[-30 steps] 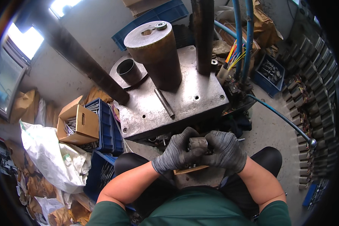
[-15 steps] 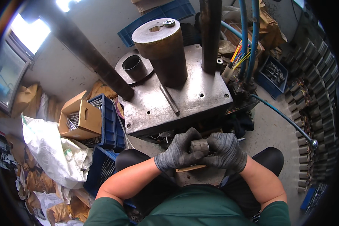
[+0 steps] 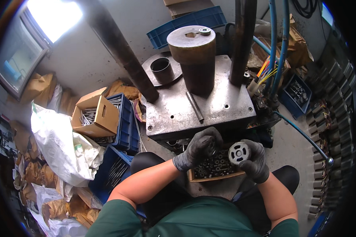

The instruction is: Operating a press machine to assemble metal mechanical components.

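A round grey metal part with slots around a central hub (image 3: pixel 239 153) is gripped in my gloved right hand (image 3: pixel 258 161), its slotted face turned up. My gloved left hand (image 3: pixel 199 149) is closed just left of it, apart from the right hand. Something dark shows at its fingers, too unclear to name. Under both hands is a shallow cardboard box (image 3: pixel 219 178) holding many small metal rings (image 3: pixel 215 168), which look like bearings.
In front stands a steel press table (image 3: pixel 221 114) with a rod (image 3: pixel 194 106), a thick cylinder (image 3: pixel 197 71) and a short tube (image 3: pixel 162 70) on it. Left are a carton of rods (image 3: pixel 106 116), blue crates (image 3: pixel 124 126) and a white sack (image 3: pixel 55 146). Stacked metal cores (image 3: pixel 324 158) line the right.
My hands have moved apart from the metal part they held together. It is now in my right hand, slotted face showing. The box of rings has come into fuller view, and the view has shifted.
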A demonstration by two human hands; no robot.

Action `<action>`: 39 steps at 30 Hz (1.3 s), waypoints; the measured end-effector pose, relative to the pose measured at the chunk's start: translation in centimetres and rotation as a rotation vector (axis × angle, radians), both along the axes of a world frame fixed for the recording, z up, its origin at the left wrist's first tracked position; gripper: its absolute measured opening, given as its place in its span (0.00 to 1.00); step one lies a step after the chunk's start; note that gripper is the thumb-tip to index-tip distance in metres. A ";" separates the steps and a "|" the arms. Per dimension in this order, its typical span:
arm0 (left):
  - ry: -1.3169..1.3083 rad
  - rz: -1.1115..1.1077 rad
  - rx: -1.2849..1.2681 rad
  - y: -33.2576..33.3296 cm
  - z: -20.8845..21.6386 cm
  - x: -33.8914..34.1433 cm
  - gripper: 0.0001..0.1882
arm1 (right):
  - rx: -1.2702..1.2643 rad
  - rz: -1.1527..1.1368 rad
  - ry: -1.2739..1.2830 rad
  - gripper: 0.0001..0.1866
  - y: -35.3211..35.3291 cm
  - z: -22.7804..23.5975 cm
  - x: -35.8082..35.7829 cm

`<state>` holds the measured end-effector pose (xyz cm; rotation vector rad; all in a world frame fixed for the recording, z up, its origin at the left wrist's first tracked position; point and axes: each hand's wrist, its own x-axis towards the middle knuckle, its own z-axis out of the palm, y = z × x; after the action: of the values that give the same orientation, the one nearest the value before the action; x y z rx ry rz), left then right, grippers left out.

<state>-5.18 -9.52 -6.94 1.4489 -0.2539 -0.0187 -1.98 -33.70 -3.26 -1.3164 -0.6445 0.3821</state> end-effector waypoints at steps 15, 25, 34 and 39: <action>0.379 0.819 1.051 17.7 3.6 0.7 0.40 | -0.011 -0.146 -0.007 0.31 -0.6 0.0 0.8; 0.338 0.983 0.766 21.1 -0.7 1.5 0.41 | -0.170 -0.013 -0.160 0.20 -0.2 -0.1 1.0; -0.029 1.218 1.159 18.9 0.4 1.8 0.43 | -0.239 -0.047 -0.049 0.16 0.3 0.0 0.7; -0.504 0.905 0.723 8.9 3.6 0.3 0.26 | -0.199 -0.100 0.097 0.16 1.0 -2.1 1.3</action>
<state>-4.90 -0.66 -3.35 2.1617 0.0376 1.0957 -0.72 -32.67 -5.39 -1.5032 -0.4658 0.4343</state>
